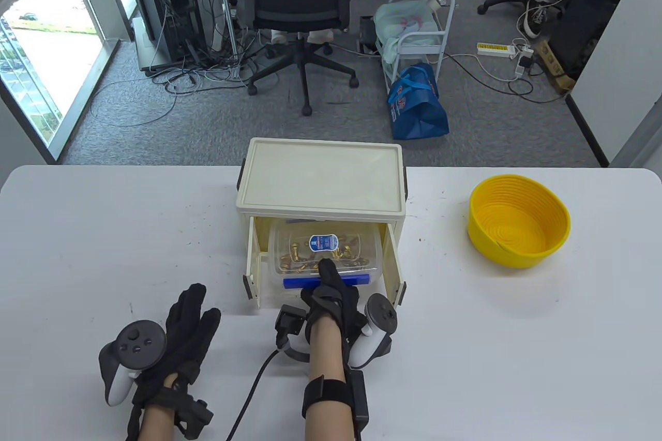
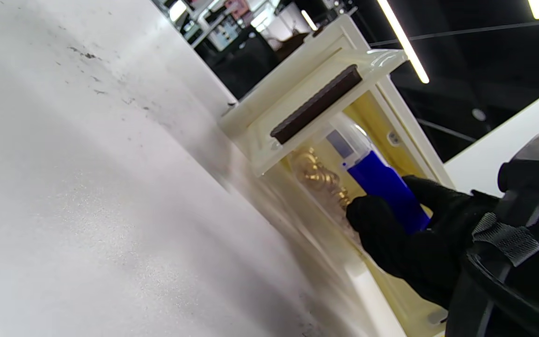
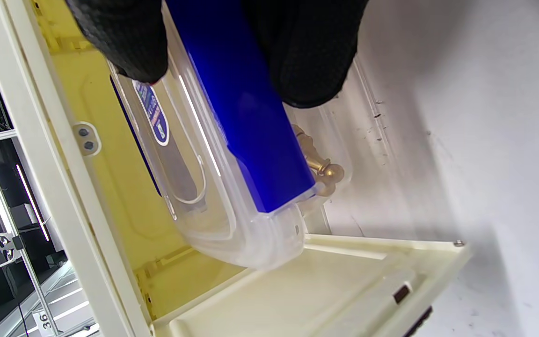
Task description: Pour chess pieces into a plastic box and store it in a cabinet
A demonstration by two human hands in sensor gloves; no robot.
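Clear plastic box point(image 1: 325, 249) lies crosswise before my right hand point(image 1: 331, 296), which grips its blue clasp point(image 1: 327, 280); my left hand point(image 1: 178, 337) rests flat, fingers spread

left hand point(image 1: 189, 330): black knitted sensor glove, fingers fully covered
right hand point(image 1: 331, 296): same black glove, coarse weave plain in the right wrist view
left tracker point(image 1: 126, 355): white body, dark round face with small buttons and a thumbstick
right tracker point(image 1: 375, 330): white, dark oval top
forearms: bare skin, no sleeves
straps: black bands round both wrists; a wider black band higher on the right forearm
right wrist camera point(image 1: 289, 322): small black box
cable point(image 1: 253, 389): black, trails from that box
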